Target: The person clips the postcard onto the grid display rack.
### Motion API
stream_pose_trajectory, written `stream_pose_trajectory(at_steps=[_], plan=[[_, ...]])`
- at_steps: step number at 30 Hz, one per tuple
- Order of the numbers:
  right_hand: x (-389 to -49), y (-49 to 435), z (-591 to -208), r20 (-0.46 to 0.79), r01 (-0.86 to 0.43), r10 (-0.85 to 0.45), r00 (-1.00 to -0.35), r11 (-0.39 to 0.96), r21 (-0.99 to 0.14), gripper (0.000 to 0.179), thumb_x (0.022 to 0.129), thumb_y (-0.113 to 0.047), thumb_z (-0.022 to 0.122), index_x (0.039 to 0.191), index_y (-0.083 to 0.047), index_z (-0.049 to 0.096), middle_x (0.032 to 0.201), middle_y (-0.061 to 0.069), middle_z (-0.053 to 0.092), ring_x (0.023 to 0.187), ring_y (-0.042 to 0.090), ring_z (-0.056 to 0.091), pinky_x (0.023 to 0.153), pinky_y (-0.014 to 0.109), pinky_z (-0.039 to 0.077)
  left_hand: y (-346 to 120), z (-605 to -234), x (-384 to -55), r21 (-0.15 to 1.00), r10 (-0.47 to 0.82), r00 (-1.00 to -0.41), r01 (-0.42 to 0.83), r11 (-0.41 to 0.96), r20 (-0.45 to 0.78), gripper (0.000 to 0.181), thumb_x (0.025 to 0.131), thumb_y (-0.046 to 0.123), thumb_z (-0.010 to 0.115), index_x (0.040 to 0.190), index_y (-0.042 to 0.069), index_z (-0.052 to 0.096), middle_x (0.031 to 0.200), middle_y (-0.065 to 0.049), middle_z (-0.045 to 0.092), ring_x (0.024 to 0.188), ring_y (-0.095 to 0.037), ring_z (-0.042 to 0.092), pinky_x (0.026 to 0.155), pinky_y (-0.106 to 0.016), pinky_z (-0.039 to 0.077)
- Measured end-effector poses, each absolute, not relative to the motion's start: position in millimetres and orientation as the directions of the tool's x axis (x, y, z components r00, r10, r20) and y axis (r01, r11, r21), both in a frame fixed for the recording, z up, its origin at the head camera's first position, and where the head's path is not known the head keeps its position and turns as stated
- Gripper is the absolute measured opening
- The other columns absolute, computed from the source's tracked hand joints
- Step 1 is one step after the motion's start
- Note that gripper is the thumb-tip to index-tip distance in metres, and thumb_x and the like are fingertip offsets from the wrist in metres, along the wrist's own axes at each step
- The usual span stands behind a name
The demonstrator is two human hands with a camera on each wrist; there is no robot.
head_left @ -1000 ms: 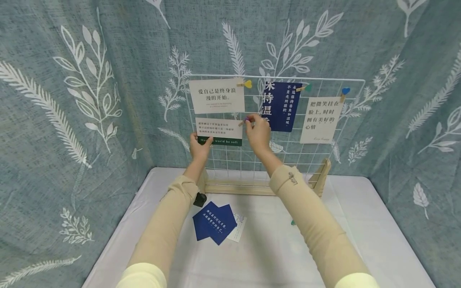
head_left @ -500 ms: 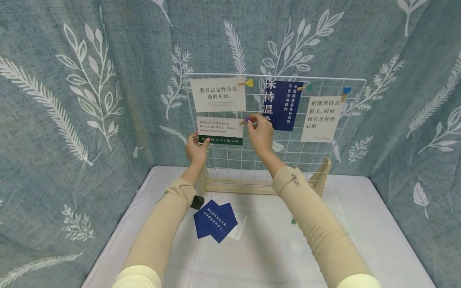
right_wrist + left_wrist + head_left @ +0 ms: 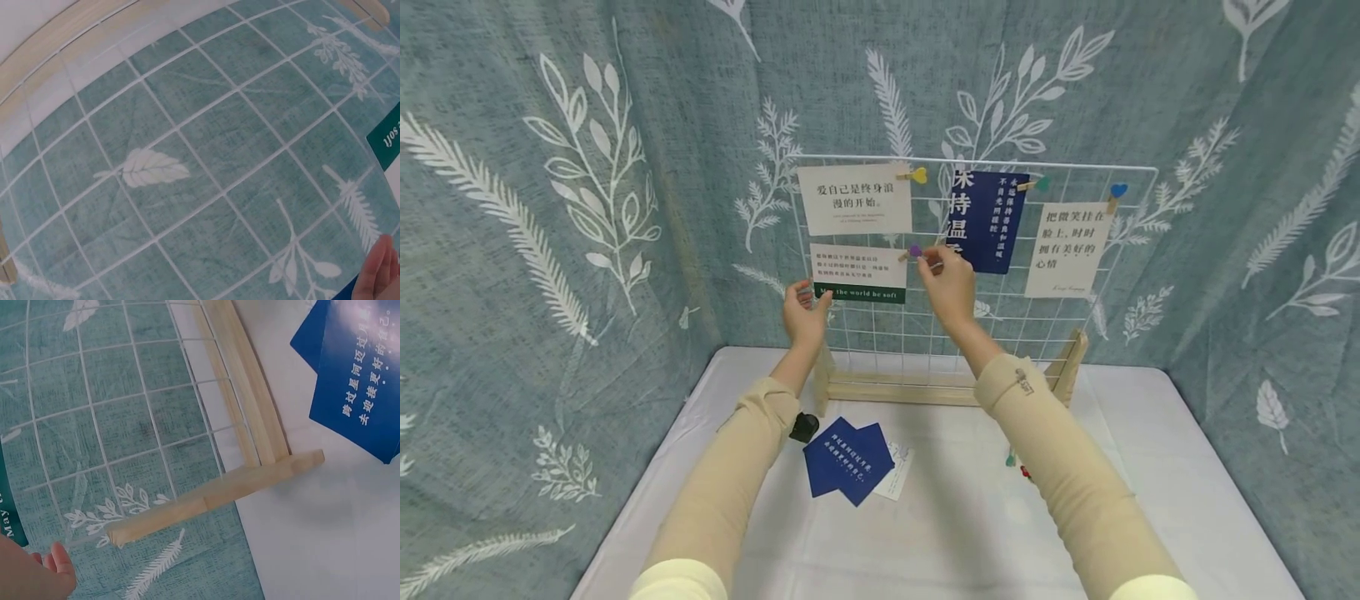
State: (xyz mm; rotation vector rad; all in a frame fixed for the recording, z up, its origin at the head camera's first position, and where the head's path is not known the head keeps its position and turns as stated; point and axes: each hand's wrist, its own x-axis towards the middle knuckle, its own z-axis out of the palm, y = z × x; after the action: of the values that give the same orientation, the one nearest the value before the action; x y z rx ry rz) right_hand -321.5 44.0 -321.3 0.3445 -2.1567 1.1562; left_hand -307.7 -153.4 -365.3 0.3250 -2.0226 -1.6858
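Note:
A white card with a green lower band (image 3: 860, 267) hangs on the white wire grid (image 3: 880, 329). At its right edge is a small wooden clothespin with a purple heart (image 3: 915, 251). My right hand (image 3: 950, 283) is just right of that heart, fingertips close to it and loosely bent; whether they still touch it is hard to tell. By the card's lower left corner is my left hand (image 3: 805, 315), thumb and fingers spread apart, the thumb tip at the card's edge. In the left wrist view the left fingers (image 3: 60, 562) appear below the card's corner.
Other cards hang on the grid: a white one (image 3: 855, 198) with a yellow heart clip, a blue one (image 3: 988, 221), and another white one (image 3: 1067, 250). Blue cards (image 3: 848, 462), a black object (image 3: 805, 427) and small clips (image 3: 1011, 458) lie on the white table.
My left hand has drawn back left from the card's corner, its fingers spreading. The right hand has shifted slightly right, leaving the purple heart more exposed. The card stays in place.

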Motion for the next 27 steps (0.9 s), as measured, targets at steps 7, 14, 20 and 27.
stream_pose_trajectory(at_steps=[7,14,20,27], plan=[[-314,47,-335,0.651,-0.527,0.054,-0.757,0.538,-0.658,0.016,0.088,-0.007,0.062,0.095,0.006,0.067,0.087,0.02,0.071,0.074,0.029,0.068,0.07,0.035,0.057,-158,-374,-303,0.961,-0.462,-0.856,0.129,0.243,0.232,0.044,0.089,0.014,0.064,0.128,-0.001,0.049,0.126,-0.024,0.051,0.117,-0.037,0.047,0.103,-0.044,0.039],[-310,50,-336,0.671,-0.579,0.013,-0.741,0.493,-0.649,0.015,0.089,-0.007,0.062,0.092,0.006,0.067,0.084,0.02,0.07,0.072,0.029,0.067,0.066,0.036,0.056,-166,-369,-297,0.955,-0.416,-0.87,0.177,0.239,0.265,0.047,0.091,0.013,0.062,0.132,-0.001,0.045,0.132,-0.025,0.046,0.12,-0.039,0.044,0.105,-0.047,0.038],[-301,63,-341,0.694,-0.601,0.052,-0.718,0.457,-0.656,0.013,0.086,-0.005,0.064,0.088,0.008,0.067,0.08,0.022,0.069,0.069,0.031,0.065,0.06,0.017,0.048,-170,-369,-290,0.955,-0.373,-0.892,0.173,0.241,0.256,0.048,0.092,0.013,0.06,0.135,0.0,0.044,0.136,-0.023,0.045,0.126,-0.039,0.042,0.109,-0.043,0.036],[-285,73,-366,0.654,-0.586,0.032,-0.756,0.412,-0.698,0.013,0.087,-0.005,0.063,0.088,0.008,0.068,0.082,0.021,0.07,0.071,0.03,0.064,0.06,0.01,0.043,-184,-387,-268,0.938,-0.338,-0.893,0.206,0.278,0.297,0.043,0.092,0.009,0.059,0.131,-0.006,0.047,0.138,-0.024,0.045,0.129,-0.038,0.041,0.111,-0.042,0.034]])
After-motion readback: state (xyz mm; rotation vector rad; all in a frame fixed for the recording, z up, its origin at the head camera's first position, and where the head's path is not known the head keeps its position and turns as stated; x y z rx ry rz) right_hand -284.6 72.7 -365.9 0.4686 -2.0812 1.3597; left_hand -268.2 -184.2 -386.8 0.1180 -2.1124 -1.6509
